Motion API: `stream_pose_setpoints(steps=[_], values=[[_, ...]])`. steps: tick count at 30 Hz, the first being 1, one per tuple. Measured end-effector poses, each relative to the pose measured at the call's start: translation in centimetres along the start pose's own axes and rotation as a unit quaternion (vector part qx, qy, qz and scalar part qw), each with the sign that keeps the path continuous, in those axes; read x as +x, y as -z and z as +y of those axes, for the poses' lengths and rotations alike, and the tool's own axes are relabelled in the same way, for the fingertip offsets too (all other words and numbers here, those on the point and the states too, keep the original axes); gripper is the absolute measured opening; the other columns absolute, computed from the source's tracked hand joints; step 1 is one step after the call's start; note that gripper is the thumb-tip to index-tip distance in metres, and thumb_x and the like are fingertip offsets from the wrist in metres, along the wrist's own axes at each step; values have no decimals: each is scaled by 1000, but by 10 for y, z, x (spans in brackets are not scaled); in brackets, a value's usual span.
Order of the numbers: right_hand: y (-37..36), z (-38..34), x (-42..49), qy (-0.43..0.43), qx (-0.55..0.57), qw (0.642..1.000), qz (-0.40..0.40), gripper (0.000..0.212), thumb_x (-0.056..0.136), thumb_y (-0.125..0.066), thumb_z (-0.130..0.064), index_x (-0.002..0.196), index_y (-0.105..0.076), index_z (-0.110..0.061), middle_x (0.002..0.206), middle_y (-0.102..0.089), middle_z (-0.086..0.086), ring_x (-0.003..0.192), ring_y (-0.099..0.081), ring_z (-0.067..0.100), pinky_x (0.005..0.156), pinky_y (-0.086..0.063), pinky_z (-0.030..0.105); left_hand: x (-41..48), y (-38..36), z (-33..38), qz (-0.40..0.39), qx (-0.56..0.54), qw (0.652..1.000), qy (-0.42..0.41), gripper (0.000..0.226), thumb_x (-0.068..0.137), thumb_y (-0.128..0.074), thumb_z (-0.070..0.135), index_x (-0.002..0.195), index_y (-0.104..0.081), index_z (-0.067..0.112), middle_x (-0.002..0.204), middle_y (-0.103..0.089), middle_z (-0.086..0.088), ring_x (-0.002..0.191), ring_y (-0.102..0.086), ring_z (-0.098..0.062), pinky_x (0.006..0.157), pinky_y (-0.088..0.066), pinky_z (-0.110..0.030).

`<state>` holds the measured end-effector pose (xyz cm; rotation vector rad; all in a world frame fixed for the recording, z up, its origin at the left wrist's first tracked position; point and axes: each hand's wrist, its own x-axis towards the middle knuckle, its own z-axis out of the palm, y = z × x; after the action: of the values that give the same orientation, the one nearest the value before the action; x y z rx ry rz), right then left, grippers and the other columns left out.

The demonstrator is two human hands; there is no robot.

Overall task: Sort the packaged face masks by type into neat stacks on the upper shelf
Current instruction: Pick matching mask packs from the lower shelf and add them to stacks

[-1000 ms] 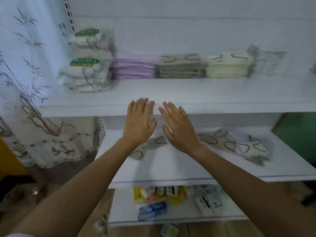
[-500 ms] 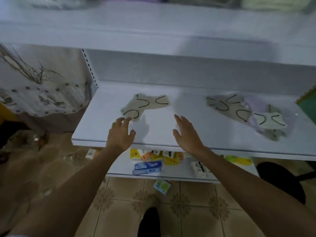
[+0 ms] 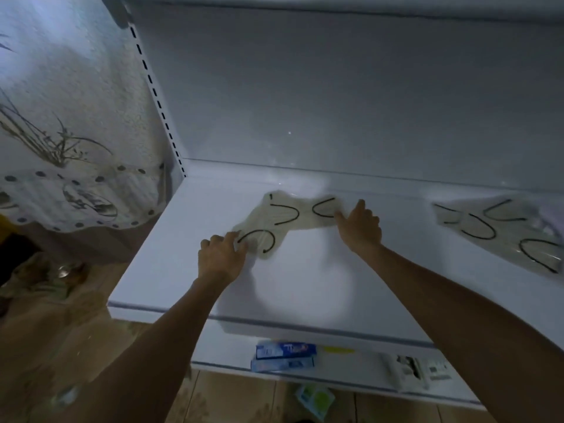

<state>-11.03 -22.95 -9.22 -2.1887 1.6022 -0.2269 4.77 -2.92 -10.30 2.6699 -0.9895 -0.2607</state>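
Note:
Two beige packaged masks with black ear loops lie overlapping on the white middle shelf (image 3: 305,288). My left hand (image 3: 221,257) pinches the left edge of the nearer beige mask (image 3: 259,241). My right hand (image 3: 361,228) grips the right end of the farther beige mask (image 3: 293,213), with the thumb lying on it. A loose pile of more packaged masks (image 3: 500,230), beige with a hint of purple, sits at the shelf's right. Only the underside of the upper shelf (image 3: 305,3) shows at the top edge; its stacks are out of view.
A patterned curtain (image 3: 61,123) hangs left of the slotted shelf upright (image 3: 158,99). The bottom shelf holds blue toothpaste boxes (image 3: 283,355) and small white packets (image 3: 412,370). A green-and-white packet (image 3: 314,398) lies on the tiled floor.
The view dropped from the upper shelf to the middle shelf. Both hands reached forward from the shelf's front edge and took hold of the beige masks.

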Motion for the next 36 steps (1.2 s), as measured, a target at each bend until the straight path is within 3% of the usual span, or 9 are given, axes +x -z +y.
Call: stream_pose_setpoints(steps=[3,6,9,12,17,22,27,29,36], values=[[-13,-17,21,4,-65,996,-54,63,95,-39,-48,143,-26,-8,138,-43,18,125,-38,37,100,-35,44,15,2,-2,-17,-152,986,59,43,99,-39,29,129,-49,1,127,-51,-23,115,-48,-37,96,-36,-36],[-25,-34,25,129,-90,985,-63,57,88,-54,-28,139,-34,-13,133,-49,14,122,-40,35,97,-37,38,30,10,-6,-39,-410,894,176,56,94,-53,31,134,-39,-4,131,-50,-22,119,-49,-38,98,-40,-41],[-36,-50,20,199,-26,972,-122,54,82,-56,-10,134,-49,-21,134,-49,8,125,-41,30,101,-37,34,36,15,-7,-55,-502,837,210,56,86,-66,27,129,-42,0,102,-58,-16,84,-57,-25,72,-48,-30],[-46,-61,24,203,55,973,-95,31,82,-55,-11,110,-67,-9,118,-56,18,114,-52,35,91,-46,36,37,15,-5,-61,-468,858,204,44,82,-71,24,111,-58,-7,70,-55,-7,59,-47,-17,51,-38,-23],[-34,-75,45,67,124,977,-157,78,82,-67,-20,145,-24,-4,137,-41,17,126,-43,30,98,-40,32,45,-3,1,-65,-303,923,227,47,85,-62,37,110,-60,-3,107,-65,-20,99,-61,-34,79,-48,-34],[-21,-75,46,34,61,951,-302,68,70,-75,-9,130,-45,2,118,-53,11,107,-55,26,71,-47,27,24,-1,8,-84,-216,949,214,32,82,-61,22,109,-53,9,105,-61,-11,92,-55,-26,76,-45,-31],[13,-46,8,16,222,922,-317,12,78,-65,-4,79,-55,-10,73,-46,2,64,-44,13,51,-34,21,-17,-4,20,-39,-135,965,223,30,88,-52,24,117,-56,17,119,-47,-19,113,-41,-36,93,-40,-38],[33,-23,-6,11,275,914,-298,22,77,-61,6,67,-50,-9,65,-42,1,60,-40,12,51,-31,22,-34,-5,37,-27,-132,965,223,31,90,-50,27,118,-56,16,124,-41,-20,116,-36,-38,96,-37,-39],[109,111,-58,-26,314,920,-232,38,74,-64,11,109,-65,-3,81,-59,3,68,-53,8,51,-42,14,-87,-27,122,-71,-356,903,229,86,69,-81,27,137,-33,13,128,-56,-12,120,-50,-33,103,-39,-42]])
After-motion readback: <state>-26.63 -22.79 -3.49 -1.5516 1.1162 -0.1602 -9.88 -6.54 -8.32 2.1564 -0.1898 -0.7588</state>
